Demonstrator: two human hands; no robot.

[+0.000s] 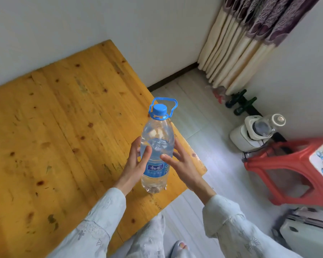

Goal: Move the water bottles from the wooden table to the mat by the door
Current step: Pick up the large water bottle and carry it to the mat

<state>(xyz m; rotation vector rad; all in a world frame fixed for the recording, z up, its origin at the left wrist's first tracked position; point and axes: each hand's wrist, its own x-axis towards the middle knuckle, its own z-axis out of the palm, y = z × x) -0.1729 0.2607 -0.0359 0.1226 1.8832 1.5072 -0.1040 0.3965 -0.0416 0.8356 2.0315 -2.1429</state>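
Note:
A large clear water bottle (157, 146) with a blue cap, blue carry handle and blue label stands upright near the right edge of the wooden table (54, 136). My left hand (136, 162) wraps its left side, thumb across the front. My right hand (181, 162) presses on its right side with fingers spread. Both hands hold the bottle between them. No other bottle stands on the table. The mat and the door are out of view.
A red plastic stool (295, 170) lies tipped on the floor at the right, beside a white appliance (250, 135). Dark green bottles (241, 103) lie under the curtain (250, 43) in the corner. White boxes (309, 231) sit at lower right. My legs and foot are below.

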